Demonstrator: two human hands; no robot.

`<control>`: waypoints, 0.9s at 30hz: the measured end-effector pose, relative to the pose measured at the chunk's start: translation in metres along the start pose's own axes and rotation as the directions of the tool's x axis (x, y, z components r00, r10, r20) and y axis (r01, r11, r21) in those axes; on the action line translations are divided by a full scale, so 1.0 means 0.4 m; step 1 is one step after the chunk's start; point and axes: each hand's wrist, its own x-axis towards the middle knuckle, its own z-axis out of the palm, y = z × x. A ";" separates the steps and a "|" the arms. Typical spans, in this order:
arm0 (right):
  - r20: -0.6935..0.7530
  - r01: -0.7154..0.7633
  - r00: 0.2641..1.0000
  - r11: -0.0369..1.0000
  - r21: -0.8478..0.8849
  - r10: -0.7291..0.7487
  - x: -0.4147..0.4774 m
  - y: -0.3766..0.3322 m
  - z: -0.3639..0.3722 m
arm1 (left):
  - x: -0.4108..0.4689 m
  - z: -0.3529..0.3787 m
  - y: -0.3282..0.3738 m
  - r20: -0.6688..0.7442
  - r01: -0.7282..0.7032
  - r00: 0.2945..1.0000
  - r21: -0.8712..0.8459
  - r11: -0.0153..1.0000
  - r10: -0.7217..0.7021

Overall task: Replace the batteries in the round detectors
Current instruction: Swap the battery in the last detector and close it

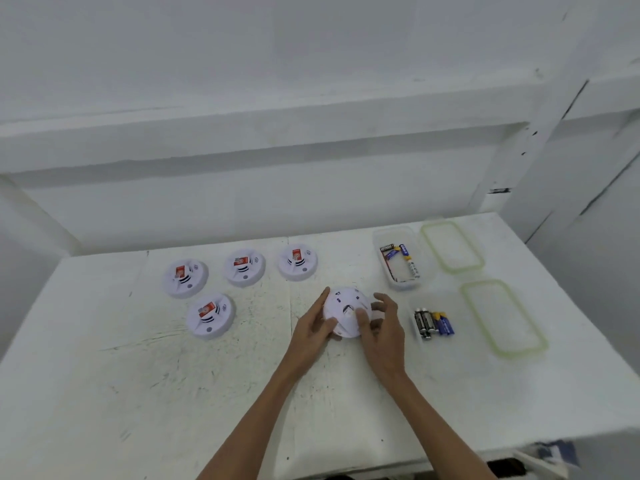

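The white table (pixel 104 393) spreads wide around both hands, with bare, scuffed surface to the left of them and toward the person; its right edge runs off diagonally beyond the lids, and the near edge lies under the forearms, so the safest room for setting things down looks to be left and near.

Right of the hands, two green-rimmed lids (pixel 504 318) lie flat, well apart from the work. Beyond the right hand stands a clear container (pixel 384 237) with a few batteries inside (which are spent and which fresh cannot be told). Its partner tub is too faint to make out, but a cluster of loose batteries (pixel 434 323) sits just beside the right hand.

Left of and beyond the left hand, four detectors (pixel 211 317) rest face up with red labels showing, apparently untouched.

The fifth detector (pixel 346 311) lies back-up on the table between the hands. The left hand (pixel 311 327) cups its left rim, thumb on the back; the right hand (pixel 382 327) grips the right side, thumb pressing near the centre opening. Both are clamped on it.

By my judgement the task is early: this unit is being opened, and the other four remain.
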 end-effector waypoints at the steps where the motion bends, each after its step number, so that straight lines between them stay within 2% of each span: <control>1: -0.011 0.016 1.000 1.000 0.019 -0.016 -0.004 0.000 0.002 | 0.001 -0.001 0.001 -0.004 0.001 1.000 0.000 1.000 -0.001; 8: 0.091 0.180 0.981 0.979 -0.095 -0.172 -0.015 0.005 0.010 | 0.011 0.003 0.001 -0.006 -0.010 1.000 -0.008 1.000 0.010; 18: 0.038 0.080 0.996 0.995 -0.056 -0.078 -0.020 -0.021 0.007 | 0.002 0.017 -0.015 -0.101 -0.059 0.993 0.050 0.997 0.064; 24: 0.095 0.096 0.992 0.978 -0.186 -0.079 -0.006 -0.029 0.025 | 0.008 0.028 -0.019 -0.170 -0.061 0.983 0.009 0.998 0.062; 27: 0.132 0.102 0.989 0.966 -0.238 -0.072 0.006 -0.037 0.029 | 0.004 0.035 -0.012 -0.206 -0.081 0.975 0.047 0.996 0.089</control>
